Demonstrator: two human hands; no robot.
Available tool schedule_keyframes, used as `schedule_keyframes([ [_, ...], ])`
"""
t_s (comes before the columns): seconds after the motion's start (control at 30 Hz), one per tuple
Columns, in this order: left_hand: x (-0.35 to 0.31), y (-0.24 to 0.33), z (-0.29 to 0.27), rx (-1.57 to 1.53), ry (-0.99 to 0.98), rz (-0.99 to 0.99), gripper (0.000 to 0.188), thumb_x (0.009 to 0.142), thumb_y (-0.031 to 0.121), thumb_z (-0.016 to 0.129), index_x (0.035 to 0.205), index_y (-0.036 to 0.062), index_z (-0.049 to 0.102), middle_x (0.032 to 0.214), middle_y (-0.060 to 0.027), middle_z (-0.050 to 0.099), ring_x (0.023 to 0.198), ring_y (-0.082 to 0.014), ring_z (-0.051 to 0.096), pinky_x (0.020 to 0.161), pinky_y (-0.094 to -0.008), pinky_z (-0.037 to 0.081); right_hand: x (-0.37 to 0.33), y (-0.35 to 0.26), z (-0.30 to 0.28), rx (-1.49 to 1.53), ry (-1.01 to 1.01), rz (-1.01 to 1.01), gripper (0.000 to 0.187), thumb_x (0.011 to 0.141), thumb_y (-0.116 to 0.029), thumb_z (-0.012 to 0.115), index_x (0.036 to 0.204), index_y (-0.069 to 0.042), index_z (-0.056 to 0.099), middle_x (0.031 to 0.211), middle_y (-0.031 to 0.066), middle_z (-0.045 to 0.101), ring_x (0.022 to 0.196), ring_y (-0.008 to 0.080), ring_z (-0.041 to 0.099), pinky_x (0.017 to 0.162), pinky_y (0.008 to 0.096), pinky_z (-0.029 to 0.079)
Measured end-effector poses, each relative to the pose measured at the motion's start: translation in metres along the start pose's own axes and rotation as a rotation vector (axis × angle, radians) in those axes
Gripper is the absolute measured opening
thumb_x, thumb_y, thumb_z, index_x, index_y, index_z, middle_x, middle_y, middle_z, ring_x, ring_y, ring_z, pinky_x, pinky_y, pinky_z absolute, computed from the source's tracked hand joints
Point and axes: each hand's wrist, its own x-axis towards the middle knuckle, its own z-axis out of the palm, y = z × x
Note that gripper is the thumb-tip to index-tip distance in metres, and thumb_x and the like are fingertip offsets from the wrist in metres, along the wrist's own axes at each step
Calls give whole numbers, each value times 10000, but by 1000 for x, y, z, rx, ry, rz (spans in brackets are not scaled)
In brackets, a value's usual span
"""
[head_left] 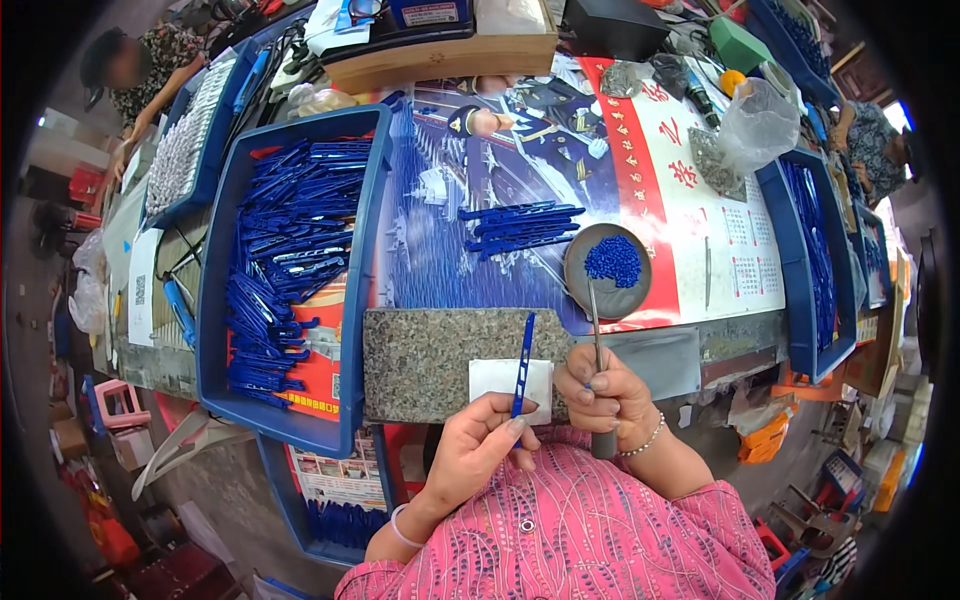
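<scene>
My left hand (pixel 483 440) pinches the lower end of a thin blue plastic strip (pixel 524 362), which stands upright over a white pad (pixel 497 378) on a speckled stone slab (pixel 430 355). My right hand (pixel 603 395) grips a slim metal tool (pixel 595 330) with a grey handle. The tool's tip points up toward a round grey dish (pixel 607 275) that holds a heap of small blue beads (pixel 612 260). A small pile of blue strips (pixel 520 228) lies on the poster just beyond the slab.
A big blue tray (pixel 215 330) full of blue strips sits on the left, another blue tray (pixel 800 290) on the right. Boxes, bags and tools crowd the far side. Other people work at the top left and right edges.
</scene>
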Motion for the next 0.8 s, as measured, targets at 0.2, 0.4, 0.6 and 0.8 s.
schedule_keyframes([
  [0.2, 1, -1, -3, -28, -17, -6, 264, 934, 38, 430, 1171, -73, 459, 849, -131, 614, 665, -173, 629, 630, -259, 526, 0, 4, 11, -276, 113, -16, 115, 815, -13, 582, 895, 16, 506, 790, 95, 529, 409, 44, 381, 355, 200, 325],
  [0.4, 2, -5, -1, -33, 13, 15, 338, 924, -9, 423, 1250, -93, 397, 986, -164, 610, 830, -210, 648, 748, -298, 542, 0, 25, 22, -1231, 317, -194, 143, 827, -10, 591, 961, -5, 539, 838, 38, 584, 617, 71, 550, 529, 206, 434],
  [0.6, 4, -12, 5, 18, 106, 114, 303, 916, -17, 426, 1208, -84, 469, 1046, -136, 621, 900, -167, 630, 789, -283, 530, 3, 31, 23, -1726, 238, -330, 173, 823, -3, 611, 966, 4, 515, 805, 35, 588, 704, 68, 568, 590, 218, 462],
  [0.8, 2, -20, -1, 521, 177, 265, 314, 852, -4, 521, 1155, -85, 512, 894, -176, 657, 775, -155, 665, 643, -299, 539, 6, 37, 17, -1740, 266, -382, 176, 817, 3, 619, 947, 3, 501, 788, 56, 593, 652, 82, 570, 554, 232, 458],
])
